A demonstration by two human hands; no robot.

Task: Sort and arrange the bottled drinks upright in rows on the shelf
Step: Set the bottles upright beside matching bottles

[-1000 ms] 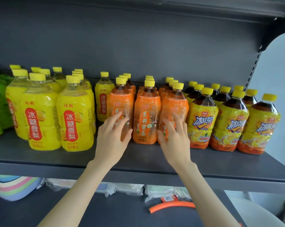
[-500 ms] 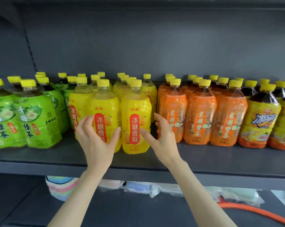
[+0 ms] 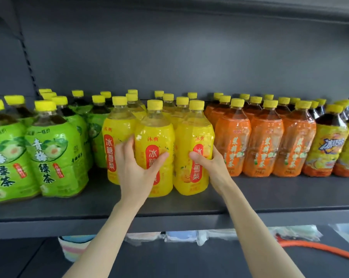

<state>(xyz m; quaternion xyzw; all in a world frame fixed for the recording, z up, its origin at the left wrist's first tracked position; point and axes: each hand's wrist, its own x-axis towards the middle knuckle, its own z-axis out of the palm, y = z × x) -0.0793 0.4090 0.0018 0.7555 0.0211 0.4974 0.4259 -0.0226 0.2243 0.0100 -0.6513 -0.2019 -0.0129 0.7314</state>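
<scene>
Both hands hold front-row yellow bottles standing on the shelf (image 3: 270, 195).
Left of the left hand (image 3: 136, 171): green tea bottles (image 3: 53, 157), upright. The left hand grips the middle yellow bottle (image 3: 155, 135), fingers round its left side, thumb across the label. The right hand (image 3: 214, 167) grips the right yellow bottle (image 3: 195, 131) just beside it, thumb on the label, fingers hidden. Right of the right hand: orange bottles (image 3: 266, 141), then iced tea bottles (image 3: 328, 145), upright.

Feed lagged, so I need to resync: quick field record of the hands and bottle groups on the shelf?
Left hand: grips middle front yellow bottle
Right hand: grips right front yellow bottle
Groups, left to right: green bottles, yellow bottles, orange bottles, iced tea bottles
Posture: all upright on shelf
</scene>
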